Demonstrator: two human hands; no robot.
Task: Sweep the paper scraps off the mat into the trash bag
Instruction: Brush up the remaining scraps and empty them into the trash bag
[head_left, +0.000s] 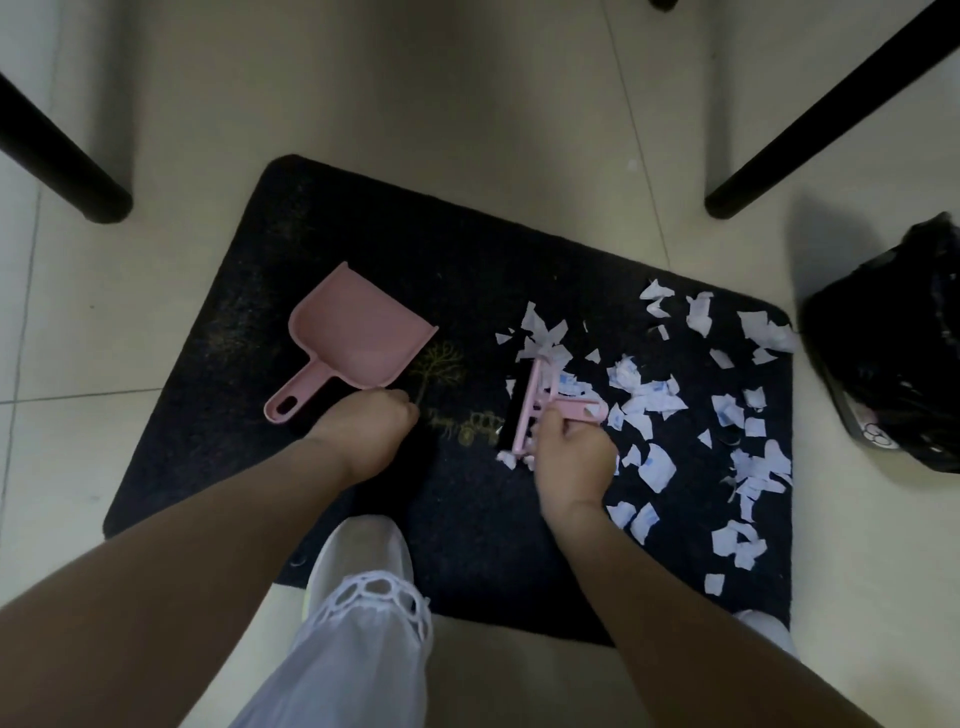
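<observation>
It looks like a room in a home: pale floor tiles (467, 130), a dark doormat (322, 223), black table legs (62, 156).

Dustpan (358, 332) left, paper scraps (649, 400) right, bare between

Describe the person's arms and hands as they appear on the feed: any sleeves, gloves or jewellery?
Both forearms are bare right up to the frame edge; no sleeves show. The left hand and right hand wear no gloves. I see no rings, watch or bracelets, though the fingers are partly hidden and blurred. Lower down, a white trouser leg with a lace cuff shows.
</observation>
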